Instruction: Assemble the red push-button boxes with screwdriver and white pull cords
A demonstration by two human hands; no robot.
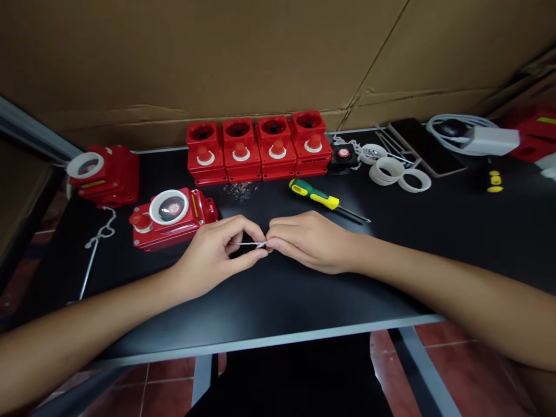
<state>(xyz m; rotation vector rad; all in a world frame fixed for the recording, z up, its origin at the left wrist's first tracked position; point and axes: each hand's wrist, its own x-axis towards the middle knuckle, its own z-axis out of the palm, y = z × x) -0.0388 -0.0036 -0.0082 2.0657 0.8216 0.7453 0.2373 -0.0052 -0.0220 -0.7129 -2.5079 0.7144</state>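
Observation:
Near the middle of the black table, a thin white string point(248, 244) runs between my two hands. My left hand point(219, 246) is closed in a pinch on it with thumb and forefinger. Fingertips of my right hand point(310, 240) meet the left ones and press together on the string's other end, which they mostly hide. Just behind my left hand lies a red box with a white-ringed window point(174, 217) and a red knob. Behind my right hand rests a green and yellow screwdriver point(315, 194), its shaft toward the right.
Several red housings point(260, 147) stand in a row against cardboard. Another red box point(106, 174) is at left, above a string tied to a metal rod point(89, 269). At right are white rings point(386, 171), a phone point(425, 146), a charger point(490, 141) and a black-yellow tool point(494, 176).

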